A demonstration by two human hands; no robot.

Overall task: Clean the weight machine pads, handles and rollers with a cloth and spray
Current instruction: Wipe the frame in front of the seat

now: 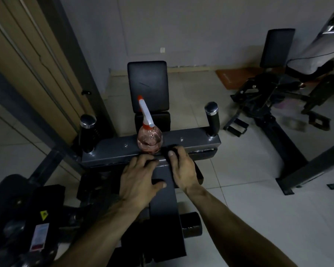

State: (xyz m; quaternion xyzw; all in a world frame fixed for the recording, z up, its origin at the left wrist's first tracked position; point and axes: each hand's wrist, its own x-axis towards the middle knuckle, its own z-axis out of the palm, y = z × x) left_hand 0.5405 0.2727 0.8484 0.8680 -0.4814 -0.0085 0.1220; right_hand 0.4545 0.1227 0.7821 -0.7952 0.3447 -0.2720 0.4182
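The light is dim. A dark cloth lies over the weight machine's central beam, just behind its grey crossbar. My left hand presses on the cloth's left side with curled fingers. My right hand grips its right side, fingertips at the crossbar. A pink spray bottle with a white and orange nozzle stands upright on the crossbar, just beyond my hands. Two upright black handles rise from the crossbar's ends. The black back pad stands behind the bottle. A black roller sticks out low on the right.
A second machine with a black pad stands at the back right, with a person in grey clothing on it. An orange mat lies by the wall. A dark frame beam crosses the tiled floor at right. A door frame runs along the left.
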